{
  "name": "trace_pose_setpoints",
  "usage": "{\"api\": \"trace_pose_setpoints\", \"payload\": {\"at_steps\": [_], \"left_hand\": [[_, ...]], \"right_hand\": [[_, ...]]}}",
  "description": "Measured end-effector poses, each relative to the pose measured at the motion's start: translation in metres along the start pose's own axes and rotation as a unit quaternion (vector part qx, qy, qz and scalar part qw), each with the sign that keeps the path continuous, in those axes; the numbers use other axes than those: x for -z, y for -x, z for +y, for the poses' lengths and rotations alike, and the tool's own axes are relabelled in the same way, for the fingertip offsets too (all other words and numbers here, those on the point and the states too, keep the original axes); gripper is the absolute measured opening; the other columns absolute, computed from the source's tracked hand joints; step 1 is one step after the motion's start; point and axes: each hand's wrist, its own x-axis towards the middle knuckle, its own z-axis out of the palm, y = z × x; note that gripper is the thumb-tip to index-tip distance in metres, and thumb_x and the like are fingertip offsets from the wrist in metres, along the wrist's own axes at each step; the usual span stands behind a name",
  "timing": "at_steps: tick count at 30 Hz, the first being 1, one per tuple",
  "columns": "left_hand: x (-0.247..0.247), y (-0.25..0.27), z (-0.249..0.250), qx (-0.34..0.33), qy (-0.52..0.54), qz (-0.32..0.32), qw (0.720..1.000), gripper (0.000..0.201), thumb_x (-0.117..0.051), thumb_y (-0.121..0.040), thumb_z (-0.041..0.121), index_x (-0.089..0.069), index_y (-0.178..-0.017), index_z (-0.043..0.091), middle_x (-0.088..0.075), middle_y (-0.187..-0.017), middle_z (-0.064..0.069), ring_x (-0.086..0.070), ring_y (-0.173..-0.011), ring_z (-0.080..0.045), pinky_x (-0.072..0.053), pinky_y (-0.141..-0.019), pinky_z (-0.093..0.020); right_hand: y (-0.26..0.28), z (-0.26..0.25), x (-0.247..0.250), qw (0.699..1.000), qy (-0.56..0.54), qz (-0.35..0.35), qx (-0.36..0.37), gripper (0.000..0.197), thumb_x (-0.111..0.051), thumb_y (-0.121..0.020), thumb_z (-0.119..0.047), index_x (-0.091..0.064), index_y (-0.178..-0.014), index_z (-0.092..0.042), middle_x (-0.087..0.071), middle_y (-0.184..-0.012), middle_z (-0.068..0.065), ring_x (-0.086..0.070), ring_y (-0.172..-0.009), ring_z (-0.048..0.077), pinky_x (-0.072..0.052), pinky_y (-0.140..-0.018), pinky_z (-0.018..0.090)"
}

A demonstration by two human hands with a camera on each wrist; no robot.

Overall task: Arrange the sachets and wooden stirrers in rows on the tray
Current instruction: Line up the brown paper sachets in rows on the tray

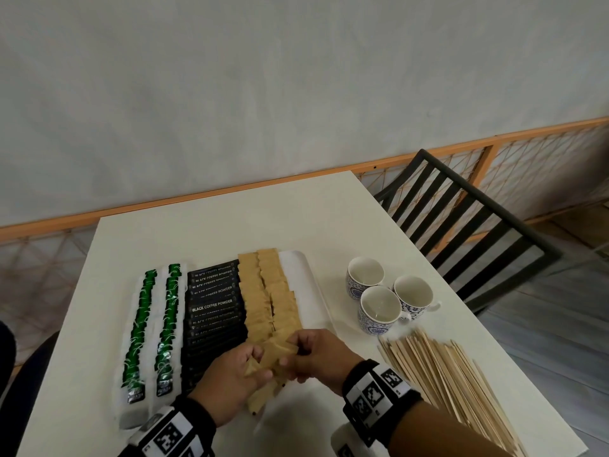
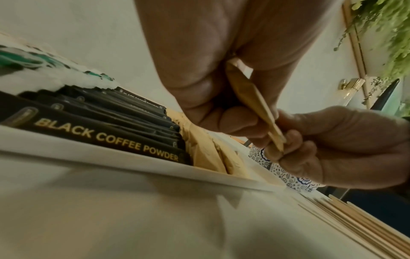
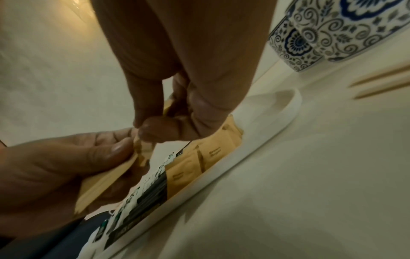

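Note:
A white tray (image 1: 308, 275) holds rows of green-and-white sachets (image 1: 140, 321), black coffee sachets (image 1: 212, 305) and brown sachets (image 1: 263, 291). Over the tray's near end, my left hand (image 1: 230, 377) holds a small stack of brown sachets (image 1: 273, 356) between thumb and fingers. My right hand (image 1: 316, 354) pinches the stack's right end. In the left wrist view the brown sachets (image 2: 255, 101) run from my left hand (image 2: 221, 87) to the right hand (image 2: 328, 147). Loose wooden stirrers (image 1: 445, 374) lie on the table to the right.
Three blue-patterned cups (image 1: 379, 305) stand right of the tray, just beyond the stirrers. A black slatted chair (image 1: 468, 232) is at the table's far right corner. The white table (image 1: 204, 235) ends at a wall behind.

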Motion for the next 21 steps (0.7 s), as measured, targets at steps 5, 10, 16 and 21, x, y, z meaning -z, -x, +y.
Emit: {"api": "trace_pose_setpoints", "payload": {"at_steps": [5, 10, 16, 21], "left_hand": [[0.003, -0.004, -0.011, 0.019, -0.032, 0.019, 0.999, 0.008, -0.062, -0.090, 0.018, -0.059, -0.090, 0.026, -0.063, -0.095, 0.010, -0.057, -0.093, -0.002, -0.043, -0.077, -0.018], [0.007, -0.001, -0.020, 0.040, -0.029, 0.027, 0.998, 0.009, -0.050, -0.098, 0.022, -0.058, -0.094, 0.025, -0.062, -0.094, 0.005, -0.055, -0.080, -0.008, -0.043, -0.068, -0.023], [0.003, 0.002, -0.022, 0.047, -0.006, 0.036, 0.998, 0.011, -0.049, -0.098, 0.022, -0.059, -0.095, 0.024, -0.063, -0.091, -0.007, -0.047, -0.055, -0.010, -0.042, -0.052, -0.024], [0.005, 0.002, -0.017, 0.048, 0.006, 0.020, 0.999, 0.012, -0.053, -0.097, 0.025, -0.063, -0.092, 0.022, -0.066, -0.094, 0.001, -0.057, -0.061, -0.014, -0.047, -0.055, -0.023]], "right_hand": [[-0.008, -0.002, 0.021, 0.989, 0.098, 0.107, 0.005, 0.015, -0.068, -0.086, -0.008, -0.062, -0.077, -0.019, -0.061, -0.065, -0.001, -0.056, -0.058, 0.011, -0.046, -0.054, 0.022], [-0.013, 0.001, 0.031, 0.975, 0.192, 0.109, -0.012, 0.020, -0.070, -0.086, -0.012, -0.061, -0.074, -0.026, -0.062, -0.064, -0.002, -0.057, -0.059, 0.014, -0.049, -0.057, 0.022], [-0.018, 0.002, 0.028, 0.963, 0.243, 0.116, -0.015, 0.025, -0.074, -0.083, -0.016, -0.057, -0.072, -0.030, -0.061, -0.066, -0.006, -0.058, -0.058, 0.006, -0.045, -0.055, 0.014], [-0.014, -0.008, 0.025, 0.972, 0.209, 0.100, -0.027, 0.017, -0.075, -0.082, -0.019, -0.058, -0.077, -0.019, -0.065, -0.064, 0.000, -0.061, -0.057, 0.012, -0.053, -0.055, 0.024]]}}
